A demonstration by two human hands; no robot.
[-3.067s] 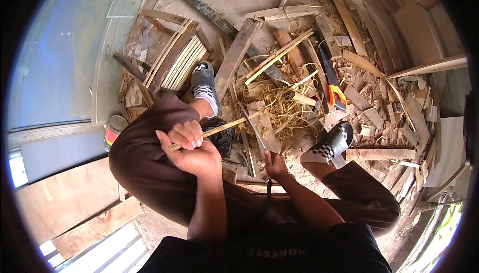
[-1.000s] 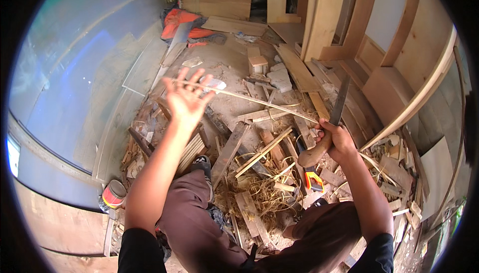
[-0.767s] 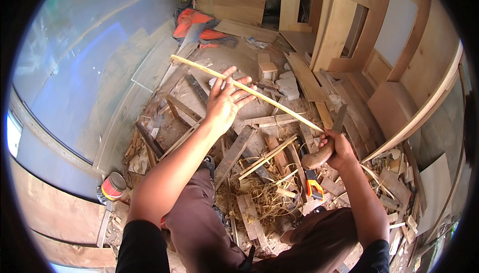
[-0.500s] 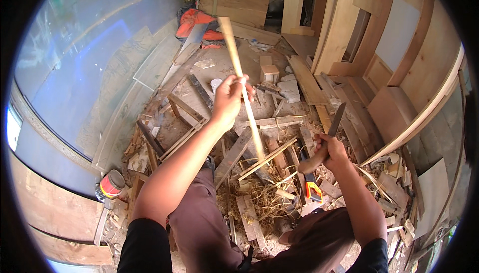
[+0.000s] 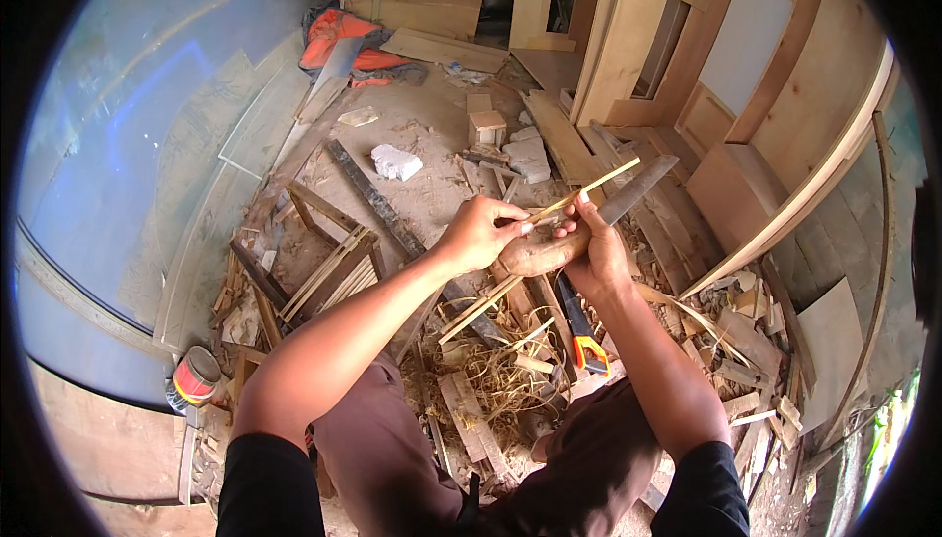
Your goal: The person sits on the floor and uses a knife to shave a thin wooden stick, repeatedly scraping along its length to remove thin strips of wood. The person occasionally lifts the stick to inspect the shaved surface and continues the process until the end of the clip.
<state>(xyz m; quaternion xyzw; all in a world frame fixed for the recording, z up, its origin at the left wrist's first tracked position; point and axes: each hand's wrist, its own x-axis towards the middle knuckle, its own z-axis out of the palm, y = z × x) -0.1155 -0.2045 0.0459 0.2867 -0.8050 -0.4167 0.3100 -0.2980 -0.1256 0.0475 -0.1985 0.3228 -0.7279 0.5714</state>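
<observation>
Pinched in the fingers of my left hand (image 5: 483, 233) is a thin pale strip of wood or bamboo (image 5: 610, 177), which slants up to the right. My right hand (image 5: 601, 260) is closed around a large knife with a thick wooden handle (image 5: 540, 256). Its dark, broad blade (image 5: 643, 187) points away to the upper right. The right thumb lies against the strip, so both hands are on it, just above the knife. Whether the strip touches the blade, I cannot tell. Below the hands, a heap of curly shavings (image 5: 505, 385) lies among scrap wood between my legs.
A handsaw with an orange and black handle (image 5: 591, 354) rests on the scraps below my right hand. At the left stand a paint can (image 5: 196, 375) and a small wooden frame (image 5: 334, 233). Wooden panels (image 5: 628, 36) lean at the right, and orange cloth (image 5: 339, 36) lies farther back.
My left hand has come down and right, tilting the strip from near upright to a slant over the knife. My right hand has moved up and left, and the right thumb now meets the strip.
</observation>
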